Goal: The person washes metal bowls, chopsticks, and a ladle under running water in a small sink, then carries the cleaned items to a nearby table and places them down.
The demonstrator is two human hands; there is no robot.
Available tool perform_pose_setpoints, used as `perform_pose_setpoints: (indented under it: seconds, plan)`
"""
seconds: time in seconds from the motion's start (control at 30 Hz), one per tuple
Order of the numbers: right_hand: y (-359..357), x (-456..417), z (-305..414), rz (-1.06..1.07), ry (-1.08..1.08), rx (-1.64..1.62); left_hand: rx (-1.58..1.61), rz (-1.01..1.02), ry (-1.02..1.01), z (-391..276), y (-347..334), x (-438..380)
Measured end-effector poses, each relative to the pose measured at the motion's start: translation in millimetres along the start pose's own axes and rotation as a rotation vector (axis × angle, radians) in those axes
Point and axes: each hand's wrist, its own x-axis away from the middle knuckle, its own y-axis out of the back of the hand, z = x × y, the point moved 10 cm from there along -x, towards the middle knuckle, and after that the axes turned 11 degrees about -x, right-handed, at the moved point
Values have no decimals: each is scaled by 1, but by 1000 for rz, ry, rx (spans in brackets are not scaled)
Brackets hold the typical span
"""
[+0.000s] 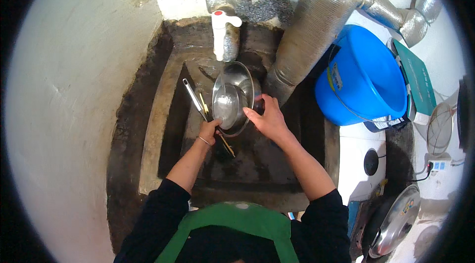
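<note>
Water runs from a white plastic tap [219, 36] into a stainless steel bowl [243, 73], tilted over a dark stone or concrete sink [256, 166]. Some water lies in the bowl's lower part. My left hand [209, 132] grips the bowl's lower left rim, with the thumb on top. My right hand [268, 116] is at its right side, thumb at the rim and fingers round the outside. A utensil with a metal handle [193, 94] and chopsticks [203, 103] lie beside and under the bowl, near my left hand; their lower parts are partly hidden.
A foil-wrapped pipe [315, 29] slants down behind my right hand. On the right stand a blue plastic bucket [356, 77] and a green box [415, 77]. Farther along are a wire strainer [439, 129], a power socket [439, 165] and a metal lid [397, 222]. A plastered wall [74, 96] rises at left.
</note>
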Motion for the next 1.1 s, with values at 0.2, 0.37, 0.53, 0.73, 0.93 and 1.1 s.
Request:
perform_pose_setpoints:
  seconds: [0.2, 0.37, 0.53, 0.73, 0.93, 1.1]
  plan:
    - [-18, -5, 38, 141, 120, -54, 148, 33, -46, 13, 11, -7]
    - [-15, -10, 52, 153, 115, -130, 284, 69, 21, 26, 13, -12]
    - [16, -33, 104, 47, 235, -132, 270, -13, 1, 25, 18, -17]
    - [49, -71, 181, -92, 520, 16, 291, 53, 11, 18, 7, -14]
    - [51, -75, 224, -136, 611, 97, 479, 228, -18, 16, -4, -19]
    - [19, -55, 233, -65, 688, 87, 611, 318, -108, -35, -30, 14]
